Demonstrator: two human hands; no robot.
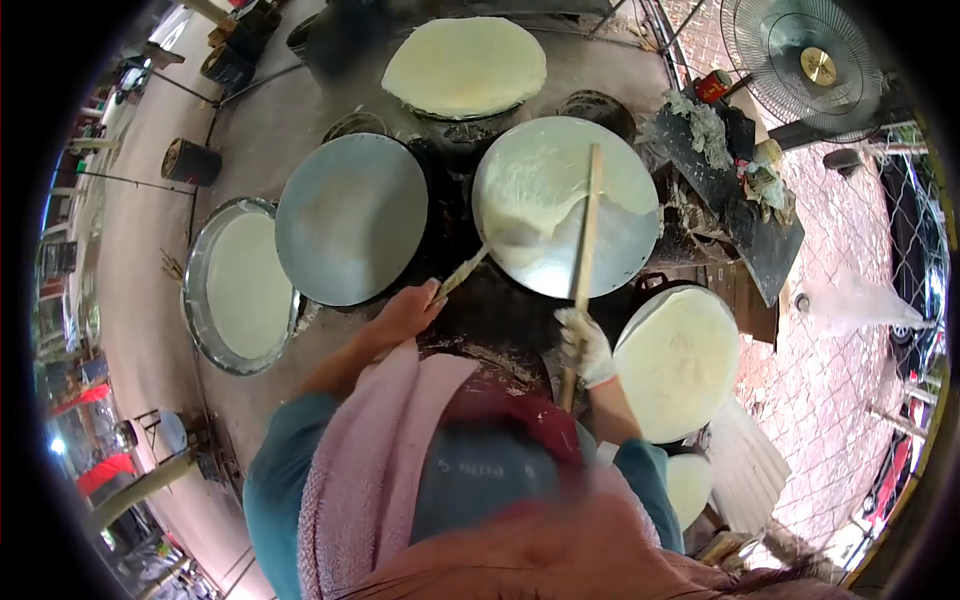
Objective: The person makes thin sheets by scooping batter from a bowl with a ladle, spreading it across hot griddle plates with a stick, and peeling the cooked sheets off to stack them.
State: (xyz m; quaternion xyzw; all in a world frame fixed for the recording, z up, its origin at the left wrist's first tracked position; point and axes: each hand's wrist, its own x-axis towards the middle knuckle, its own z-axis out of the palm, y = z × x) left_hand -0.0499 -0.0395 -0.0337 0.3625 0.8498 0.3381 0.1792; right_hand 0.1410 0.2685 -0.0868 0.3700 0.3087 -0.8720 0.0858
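My left hand (405, 312) is closed around a short flat stick (465, 272), coated with batter, whose tip reaches the left rim of the right-hand round griddle (560, 272). In a white glove, my right hand (585, 345) grips a long wooden stick (588, 235) that lies across this griddle. A thin pale sheet (535, 175) covers the far part of the griddle; its near edge is uneven, and bare metal shows below it. To the left stands a second griddle (350, 220), with no sheet on its grey surface.
A basin of pale batter (245, 285) stands at the far left. Round stacks of pale sheets sit at the back (465, 65) and near my right arm (680, 365). At the upper right are a fan (800, 65) and a dark board (760, 235) with scraps.
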